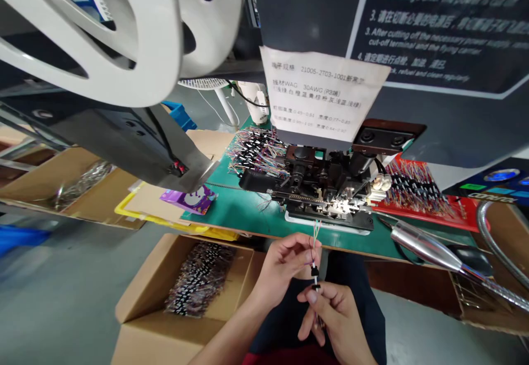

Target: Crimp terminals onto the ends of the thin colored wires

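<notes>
A short wire harness (315,272) with black sleeves and fine coloured wires runs upright between my two hands. My left hand (286,263) pinches the thin wires near its upper end, whose loose tips fan out just short of the bench edge. Lower down, my right hand (330,312) closes thumb and fingers on the harness below the lower black sleeve, with more wire ends hanging under it. Beyond the wire tips stands a terminal crimping machine (330,189), its lit crimping area (341,208) in front of my hands.
Bundled harnesses lie on the green bench (243,211) at the left and in a red tray (471,216) at the right. An open cardboard box (235,277) holds more harnesses. A metal pen-shaped tool (425,244) juts along the bench's right front. A purple packet (194,200) rests at left.
</notes>
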`<state>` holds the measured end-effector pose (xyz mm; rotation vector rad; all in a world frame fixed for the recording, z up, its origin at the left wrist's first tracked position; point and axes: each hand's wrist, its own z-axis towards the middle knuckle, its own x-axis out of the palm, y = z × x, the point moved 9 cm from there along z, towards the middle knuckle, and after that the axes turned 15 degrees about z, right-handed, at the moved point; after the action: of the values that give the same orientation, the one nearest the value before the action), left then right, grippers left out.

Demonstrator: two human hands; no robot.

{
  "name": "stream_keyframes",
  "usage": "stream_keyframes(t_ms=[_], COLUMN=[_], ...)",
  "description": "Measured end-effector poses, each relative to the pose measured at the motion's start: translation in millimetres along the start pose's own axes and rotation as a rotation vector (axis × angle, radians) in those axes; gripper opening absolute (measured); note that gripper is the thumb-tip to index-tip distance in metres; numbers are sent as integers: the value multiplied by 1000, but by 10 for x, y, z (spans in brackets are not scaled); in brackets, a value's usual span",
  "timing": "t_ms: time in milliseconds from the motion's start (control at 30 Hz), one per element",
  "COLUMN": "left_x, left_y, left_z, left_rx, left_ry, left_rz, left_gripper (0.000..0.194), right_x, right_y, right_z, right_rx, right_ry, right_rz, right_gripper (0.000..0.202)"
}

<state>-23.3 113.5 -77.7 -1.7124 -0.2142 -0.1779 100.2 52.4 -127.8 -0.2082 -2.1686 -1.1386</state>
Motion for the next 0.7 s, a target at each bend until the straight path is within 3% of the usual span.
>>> stream_keyframes(t_ms=[167,367,467,600,700], left_x=[99,158,112,13,45], left_y=[54,34,12,-169,-333], left_z=[-26,8,-18,-96,-142], left_rx=[-74,-40,10,171,263], left_ry=[73,135,95,-4,12], left_rz=[-11,80,151,320,453], left_gripper=[34,36,33,23,17], right_x=[-33,-66,-46,-49,-222], right_y=[85,92,138,489,987], right_z=[5,-26,-37,-53,-71], right_rx=[-48,-75,-86,-110,-237], right_ry=[-11,-24,9,173,96], right_rz=[-31,-85,-124,-417,-611], right_gripper=[55,55,53,33,29])
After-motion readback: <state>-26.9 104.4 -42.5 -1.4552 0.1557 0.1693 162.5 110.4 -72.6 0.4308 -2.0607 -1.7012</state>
